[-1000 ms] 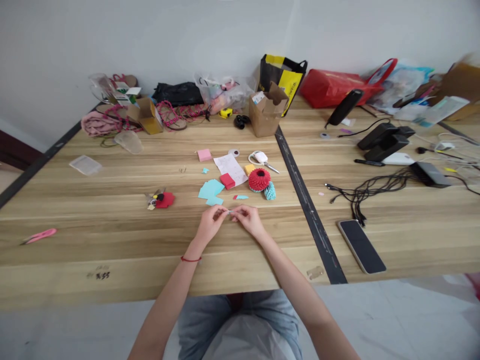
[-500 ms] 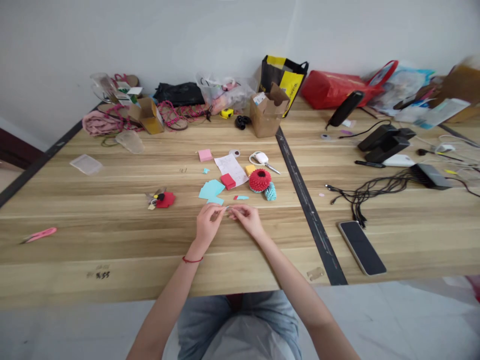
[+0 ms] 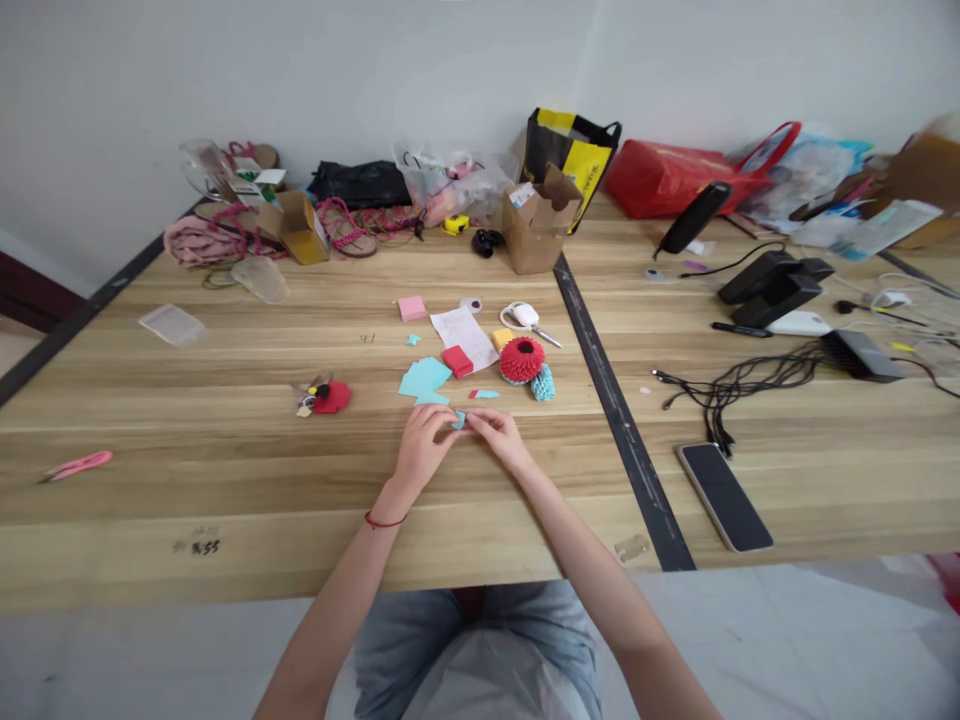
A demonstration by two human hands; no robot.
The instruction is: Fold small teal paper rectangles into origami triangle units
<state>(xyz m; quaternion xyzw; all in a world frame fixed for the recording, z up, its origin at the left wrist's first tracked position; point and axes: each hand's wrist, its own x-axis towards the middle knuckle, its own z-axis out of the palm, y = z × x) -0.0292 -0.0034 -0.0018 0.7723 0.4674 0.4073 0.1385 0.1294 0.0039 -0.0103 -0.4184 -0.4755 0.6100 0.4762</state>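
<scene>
A small piece of blue paper point(image 3: 459, 420) is pinched between the fingertips of my left hand point(image 3: 422, 442) and my right hand point(image 3: 498, 437), just above the table. Just beyond my left fingers lie light-blue paper sheets point(image 3: 424, 379). A red stack of paper point(image 3: 457, 361) sits at their right, partly on a white sheet with marks point(image 3: 463, 333). Past my right hand lies a small blue strip with a red end point(image 3: 484, 394). Farther right stand a round red folded-paper piece point(image 3: 522, 357) and a blue folded-paper piece point(image 3: 543, 383).
Scissors point(image 3: 540, 329), a yellow pad point(image 3: 501, 339) and a pink pad point(image 3: 412, 308) lie beyond the papers. Keys with a red tag point(image 3: 330, 397) and pink thread snips point(image 3: 79, 466) are at left. A phone point(image 3: 724, 497) and black cables point(image 3: 739, 385) lie right of the black strip point(image 3: 622, 415).
The blue paper between my fingertips has turned so that more of its face shows. My left fingers have spread and shifted slightly around it; my right hand stays nearly in place.
</scene>
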